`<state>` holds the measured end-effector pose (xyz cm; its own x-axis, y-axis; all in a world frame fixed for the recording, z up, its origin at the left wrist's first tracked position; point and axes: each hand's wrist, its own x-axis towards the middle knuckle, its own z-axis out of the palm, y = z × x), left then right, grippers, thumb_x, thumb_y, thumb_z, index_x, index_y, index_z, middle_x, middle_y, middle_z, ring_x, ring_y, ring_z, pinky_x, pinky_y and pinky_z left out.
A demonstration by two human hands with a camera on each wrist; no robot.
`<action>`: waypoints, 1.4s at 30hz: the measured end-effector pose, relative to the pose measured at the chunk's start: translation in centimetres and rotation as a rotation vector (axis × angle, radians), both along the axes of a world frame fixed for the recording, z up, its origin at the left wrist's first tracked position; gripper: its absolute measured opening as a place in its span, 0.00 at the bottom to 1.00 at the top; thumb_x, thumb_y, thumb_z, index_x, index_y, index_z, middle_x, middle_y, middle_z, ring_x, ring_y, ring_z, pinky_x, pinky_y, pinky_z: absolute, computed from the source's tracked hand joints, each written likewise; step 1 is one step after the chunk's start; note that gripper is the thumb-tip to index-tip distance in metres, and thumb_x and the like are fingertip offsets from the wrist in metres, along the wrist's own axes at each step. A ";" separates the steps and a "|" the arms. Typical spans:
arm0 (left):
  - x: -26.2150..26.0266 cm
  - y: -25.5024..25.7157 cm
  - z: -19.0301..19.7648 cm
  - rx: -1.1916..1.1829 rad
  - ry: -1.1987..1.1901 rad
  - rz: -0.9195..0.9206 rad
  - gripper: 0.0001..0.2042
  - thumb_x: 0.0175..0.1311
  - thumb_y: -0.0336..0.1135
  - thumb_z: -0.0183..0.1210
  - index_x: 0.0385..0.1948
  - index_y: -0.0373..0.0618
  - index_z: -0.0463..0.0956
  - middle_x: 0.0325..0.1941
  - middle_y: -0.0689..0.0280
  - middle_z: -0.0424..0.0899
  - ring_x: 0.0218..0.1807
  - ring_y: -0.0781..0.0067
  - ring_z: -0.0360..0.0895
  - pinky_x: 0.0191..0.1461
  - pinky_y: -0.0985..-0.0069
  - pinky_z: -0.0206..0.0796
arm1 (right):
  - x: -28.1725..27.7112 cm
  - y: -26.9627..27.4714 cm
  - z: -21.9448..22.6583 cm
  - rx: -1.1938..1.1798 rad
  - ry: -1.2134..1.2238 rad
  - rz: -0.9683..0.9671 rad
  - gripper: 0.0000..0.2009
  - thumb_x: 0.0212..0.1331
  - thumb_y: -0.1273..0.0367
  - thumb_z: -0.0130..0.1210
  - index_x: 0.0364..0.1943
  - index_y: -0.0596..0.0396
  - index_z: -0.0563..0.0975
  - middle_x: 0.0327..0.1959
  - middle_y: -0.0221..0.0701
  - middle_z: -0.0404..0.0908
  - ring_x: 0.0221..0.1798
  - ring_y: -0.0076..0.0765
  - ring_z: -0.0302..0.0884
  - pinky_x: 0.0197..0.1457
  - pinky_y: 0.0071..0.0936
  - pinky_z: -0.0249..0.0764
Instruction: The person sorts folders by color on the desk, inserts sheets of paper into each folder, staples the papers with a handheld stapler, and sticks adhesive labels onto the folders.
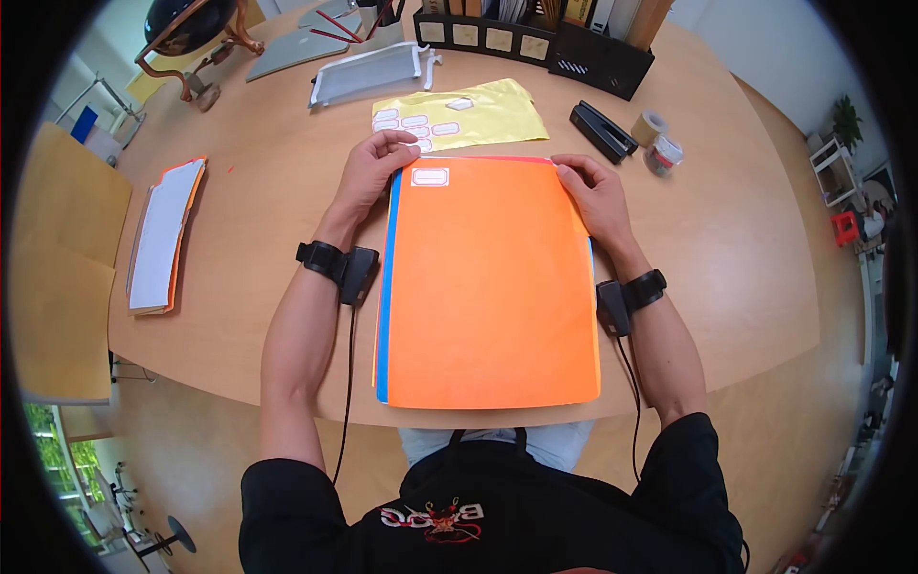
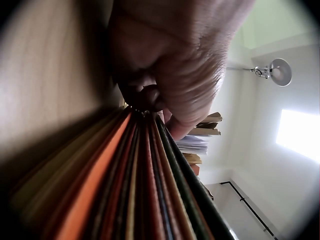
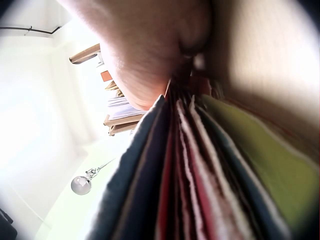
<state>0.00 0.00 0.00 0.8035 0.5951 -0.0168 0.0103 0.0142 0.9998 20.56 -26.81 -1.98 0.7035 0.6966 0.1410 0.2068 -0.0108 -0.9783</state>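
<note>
A stack of colored paper folders lies in front of me, topped by an orange folder with a small red-bordered label at its upper left. Blue shows along the left side of the stack. My left hand pinches the upper left corner, thumb on top. At the upper right corner my right hand holds the stack the same way. Both wrist views show many layered folder edges, red, green, blue and yellow, running into the fingers. The fingers beneath are partly hidden.
Beyond the stack lies a yellow sheet of labels. A black stapler, tape rolls and a black desk organizer stand farther back. At left rests another pile of papers. Cables run from both wrists.
</note>
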 end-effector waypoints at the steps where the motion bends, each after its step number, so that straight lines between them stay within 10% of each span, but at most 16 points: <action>1: 0.1 0.1 -0.2 0.000 0.000 0.000 0.12 0.62 0.32 0.65 0.44 0.38 0.80 0.35 0.69 0.83 0.37 0.84 0.77 0.44 0.84 0.69 | 0.0 0.0 0.0 0.001 0.004 0.000 0.12 0.66 0.66 0.58 0.45 0.62 0.82 0.32 0.25 0.81 0.35 0.15 0.72 0.41 0.17 0.71; 42: 3.3 0.4 -1.6 0.039 -0.067 -0.038 0.09 0.61 0.32 0.66 0.39 0.39 0.81 0.35 0.68 0.82 0.38 0.82 0.77 0.46 0.82 0.69 | 2.7 -0.4 0.4 -0.026 -0.062 -0.012 0.13 0.66 0.66 0.57 0.46 0.63 0.81 0.32 0.25 0.81 0.35 0.15 0.73 0.41 0.17 0.71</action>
<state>3.34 0.44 -1.61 0.8240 0.5634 0.0604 -0.0566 -0.0243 0.9981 23.28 -27.21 -1.61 0.7020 0.6924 0.1668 0.2669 -0.0386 -0.9629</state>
